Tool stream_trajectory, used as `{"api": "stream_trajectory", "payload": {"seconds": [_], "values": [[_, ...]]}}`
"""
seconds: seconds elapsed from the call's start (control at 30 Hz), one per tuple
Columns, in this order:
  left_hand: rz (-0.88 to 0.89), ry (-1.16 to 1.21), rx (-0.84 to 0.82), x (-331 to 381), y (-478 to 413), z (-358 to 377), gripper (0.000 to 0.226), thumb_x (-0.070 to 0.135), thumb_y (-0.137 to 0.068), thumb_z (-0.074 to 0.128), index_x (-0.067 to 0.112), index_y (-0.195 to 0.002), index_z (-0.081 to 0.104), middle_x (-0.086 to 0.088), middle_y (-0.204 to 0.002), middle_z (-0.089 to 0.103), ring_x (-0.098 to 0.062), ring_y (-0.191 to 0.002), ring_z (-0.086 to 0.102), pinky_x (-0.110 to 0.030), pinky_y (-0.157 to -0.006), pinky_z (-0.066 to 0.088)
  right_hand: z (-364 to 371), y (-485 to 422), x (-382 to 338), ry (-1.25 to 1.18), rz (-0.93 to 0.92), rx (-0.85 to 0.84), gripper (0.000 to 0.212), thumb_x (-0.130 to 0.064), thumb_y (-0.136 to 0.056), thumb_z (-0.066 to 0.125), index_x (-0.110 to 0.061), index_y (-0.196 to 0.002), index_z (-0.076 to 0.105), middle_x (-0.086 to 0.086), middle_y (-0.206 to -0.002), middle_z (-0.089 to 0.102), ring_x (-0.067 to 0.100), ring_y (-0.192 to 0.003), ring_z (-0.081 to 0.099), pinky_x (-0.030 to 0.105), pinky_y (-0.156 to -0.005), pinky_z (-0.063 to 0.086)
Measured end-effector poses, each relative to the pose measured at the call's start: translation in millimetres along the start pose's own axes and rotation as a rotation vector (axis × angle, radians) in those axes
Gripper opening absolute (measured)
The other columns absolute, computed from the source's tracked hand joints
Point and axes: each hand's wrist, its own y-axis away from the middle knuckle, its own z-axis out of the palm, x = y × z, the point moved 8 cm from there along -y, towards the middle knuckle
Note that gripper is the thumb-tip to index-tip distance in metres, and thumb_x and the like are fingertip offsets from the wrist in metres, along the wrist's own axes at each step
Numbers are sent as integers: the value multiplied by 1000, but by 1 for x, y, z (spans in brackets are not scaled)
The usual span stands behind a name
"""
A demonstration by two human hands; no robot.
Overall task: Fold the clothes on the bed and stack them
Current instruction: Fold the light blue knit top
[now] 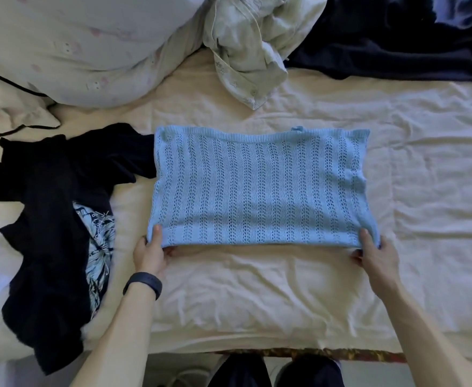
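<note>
A light blue knit top (260,188) lies folded flat in the middle of the bed. My left hand (149,252) pinches its near left corner, thumb on top and fingers underneath. My right hand (376,254) pinches its near right corner the same way. A black T-shirt with a pale blue print (50,219) lies crumpled to the left, its sleeve touching the blue top's left edge. A crumpled pale green shirt (251,48) lies at the back. A dark navy garment (391,40) is spread at the back right.
The cream sheet (257,297) covers the bed, with open sheet to the right of the blue top. A big pale pillow (84,48) sits at the back left. The bed's near edge (285,351) runs just in front of my legs.
</note>
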Motion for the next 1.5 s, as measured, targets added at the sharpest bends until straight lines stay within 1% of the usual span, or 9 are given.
{"api": "stream_trajectory", "payload": {"seconds": [0.1, 0.2, 0.33, 0.5, 0.6, 0.97, 1.1, 1.4, 1.5], "values": [[63, -158, 91, 3, -7, -21, 24, 41, -97, 64, 18, -91, 61, -17, -102, 66, -29, -91, 62, -59, -90, 53, -16, 1, 0, -85, -8, 45, 23, -26, -104, 59, -4, -100, 55, 15, -72, 48, 10, -50, 51, 25, -49, 55], [172, -396, 85, 14, 2, -17, 41, 41, -97, 63, 4, -115, 58, -20, -114, 65, -39, -106, 63, -49, -89, 53, -17, 3, -1, 110, -16, 77, 29, -33, -102, 61, -5, -97, 57, 21, -85, 58, 29, -71, 60, 40, -66, 54], [894, -961, 170, 64, 56, 32, 55, 39, -94, 60, 5, -136, 51, -21, -137, 53, -39, -124, 50, -48, -99, 40, -1, 37, -41, 604, -438, 396, 50, -37, -92, 57, 3, -123, 59, 31, -125, 58, 48, -118, 54, 53, -100, 40], [1111, -1445, -288, 36, 85, 177, 66, 55, -99, 27, 36, -158, 5, 5, -166, -4, -19, -155, 1, -51, -122, -7, 165, 95, -77, 847, -915, 28, 60, -46, -97, 43, -18, -150, 49, 10, -161, 39, 29, -150, 35, 54, -118, 24], [1114, -1552, -250, 37, 47, 202, 59, 56, -102, 18, 44, -155, -7, 8, -164, -16, -14, -153, -13, -53, -119, -15, 223, 74, -78, 1005, -1024, -115, 60, -49, -104, 31, -29, -160, 31, 3, -170, 18, 22, -157, 14, 58, -123, 11], [1036, -1349, 110, 124, -29, 148, 67, 56, -100, 20, 28, -160, 13, -6, -168, 3, -24, -155, 0, -63, -120, 1, 119, -76, -128, 1114, -572, 196, 75, -69, -98, 13, -35, -163, 2, -1, -171, -14, 16, -155, -20, 59, -121, -14], [1132, -1414, -150, 92, 10, 219, 64, 61, -99, 10, 42, -157, -7, 2, -165, -18, -22, -153, -16, -58, -121, -10, 184, -62, -147, 1158, -873, -31, 69, -70, -100, 9, -41, -161, -6, -6, -169, -17, 10, -152, -27, 48, -122, -20], [1219, -1453, -575, -38, 145, 309, 84, 78, -88, 24, 46, -154, -18, 2, -161, -32, -24, -148, -31, -57, -108, -32, 48, -145, -147, 1120, -563, 52, 61, -56, -106, 14, -37, -163, 1, -3, -172, -8, 16, -158, -9, 58, -124, -5], [1352, -1505, -729, -68, 197, 360, 90, 55, -96, 43, 39, -151, -27, 4, -151, -46, -23, -140, -41, -55, -105, -34, -2, -139, -112, 1142, -508, 17, 62, -49, -107, 22, -33, -164, 2, 0, -172, -7, 20, -158, -6, 59, -124, 0]]}}
